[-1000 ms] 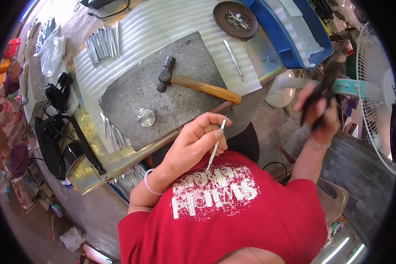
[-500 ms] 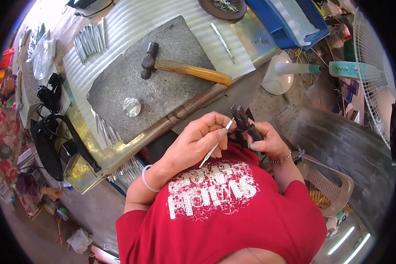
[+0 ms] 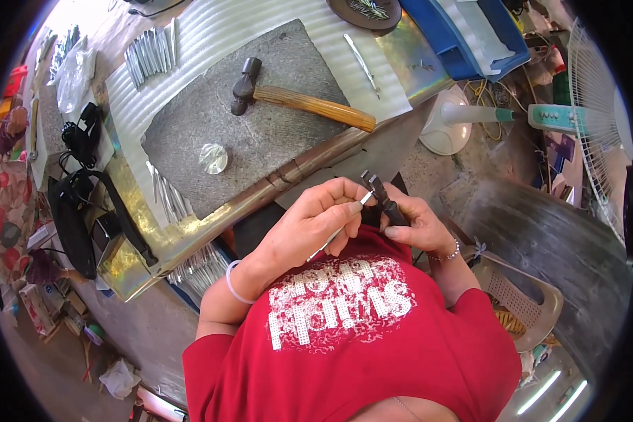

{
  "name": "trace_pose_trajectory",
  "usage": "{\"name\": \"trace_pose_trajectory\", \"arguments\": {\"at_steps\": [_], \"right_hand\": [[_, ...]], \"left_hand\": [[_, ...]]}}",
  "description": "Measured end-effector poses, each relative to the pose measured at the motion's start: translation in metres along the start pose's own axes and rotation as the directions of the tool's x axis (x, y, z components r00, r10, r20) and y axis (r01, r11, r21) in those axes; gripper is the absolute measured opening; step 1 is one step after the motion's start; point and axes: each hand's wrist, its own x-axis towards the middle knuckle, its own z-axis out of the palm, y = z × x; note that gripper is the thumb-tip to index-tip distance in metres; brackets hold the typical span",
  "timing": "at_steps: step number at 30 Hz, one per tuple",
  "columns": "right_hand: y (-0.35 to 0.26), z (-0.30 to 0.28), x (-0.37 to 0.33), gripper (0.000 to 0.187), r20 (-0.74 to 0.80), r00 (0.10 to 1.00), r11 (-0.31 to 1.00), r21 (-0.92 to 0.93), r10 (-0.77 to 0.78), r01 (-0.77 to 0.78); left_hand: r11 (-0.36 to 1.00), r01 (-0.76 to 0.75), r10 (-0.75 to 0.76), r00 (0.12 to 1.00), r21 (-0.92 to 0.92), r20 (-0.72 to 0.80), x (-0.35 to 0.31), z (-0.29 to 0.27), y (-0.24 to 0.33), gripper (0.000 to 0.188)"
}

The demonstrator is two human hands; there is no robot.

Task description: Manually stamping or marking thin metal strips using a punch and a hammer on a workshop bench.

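Close to my red shirt, my left hand (image 3: 322, 212) pinches a thin silvery metal strip (image 3: 321, 249), which slants down across the palm side. Its upper end pokes out past the fingertips, near the jaws of dark pliers (image 3: 377, 190); whether they touch, I cannot tell. Fingers of my right hand (image 3: 422, 226) wrap round the pliers' handles. On the grey stone slab (image 3: 183, 133) lies a hammer (image 3: 313, 107) with a wooden handle, and nearer me a round, shiny clear piece (image 3: 213, 159). One more silvery strip (image 3: 361, 63) rests on the white foam sheet (image 3: 394, 98).
Bundled metal strips (image 3: 151, 55) lie at the table's far left. A brown dish (image 3: 364, 13) of small slivers and a blue tray (image 3: 436, 35) stand at the back. To the right are a fan (image 3: 594, 116) and a plastic chair (image 3: 524, 292). A black strap (image 3: 123, 211) lies left.
The pliers have turned in my right hand, so their jaws show from another side. The strip in my left hand lies at a flatter slant. The table has shifted slightly in view.
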Motion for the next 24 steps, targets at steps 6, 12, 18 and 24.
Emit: {"name": "trace_pose_trajectory", "arguments": {"at_steps": [6,12,18,24], "right_hand": [[0.004,-0.001,0.002,0.014,0.015,0.996,0.979,-0.186,-0.083,0.084],[0.007,0.003,0.003,0.014,-0.057,0.997,0.948,-0.318,-0.047,0.026],[0.039,0.020,-0.003,0.033,-0.312,0.950,0.993,-0.116,-0.005,-0.032],[0.054,0.024,-0.009,0.029,-0.182,0.956,0.904,-0.324,0.229,-0.278]], "left_hand": [[0.994,0.007,-0.004,0.999,-0.107,0.033,-0.001,-0.005,-0.006,0.018],[0.995,0.021,-0.022,1.000,-0.093,-0.016,0.005,-0.008,-0.018,0.018],[0.997,0.059,-0.064,0.994,-0.058,-0.091,0.014,-0.012,-0.033,0.017],[0.998,0.062,-0.063,0.996,-0.017,-0.062,0.019,-0.020,-0.065,0.014]]}}
